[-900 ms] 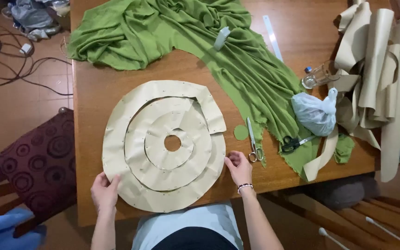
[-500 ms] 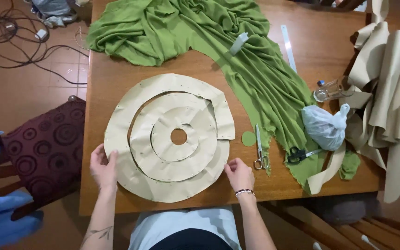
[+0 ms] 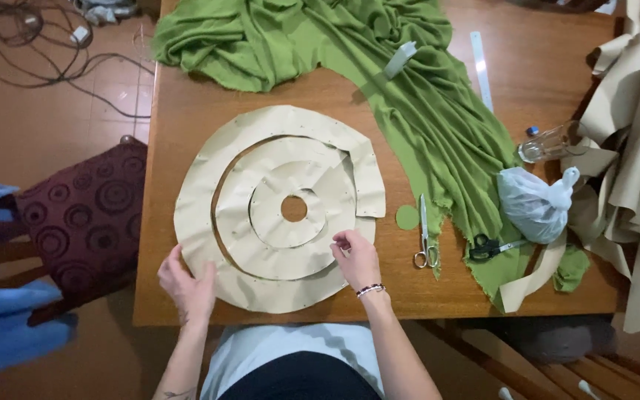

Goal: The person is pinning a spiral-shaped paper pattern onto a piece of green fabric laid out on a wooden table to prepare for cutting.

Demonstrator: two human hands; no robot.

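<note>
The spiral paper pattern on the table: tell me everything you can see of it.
The spiral paper pattern is tan, stiff-looking paper cut as one coiling band around a small round hole at its centre, with tiny dots along its edges. It lies flat on the wooden table, left of the green fabric. The left hand presses its lower-left outer edge; the right hand pinches an inner coil at lower right.

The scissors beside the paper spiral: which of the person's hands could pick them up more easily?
Probably the right hand. It rests on the spiral paper pattern near its right edge, close to the scissors. The left hand presses the pattern's far left edge and would have to cross the paper.
</note>
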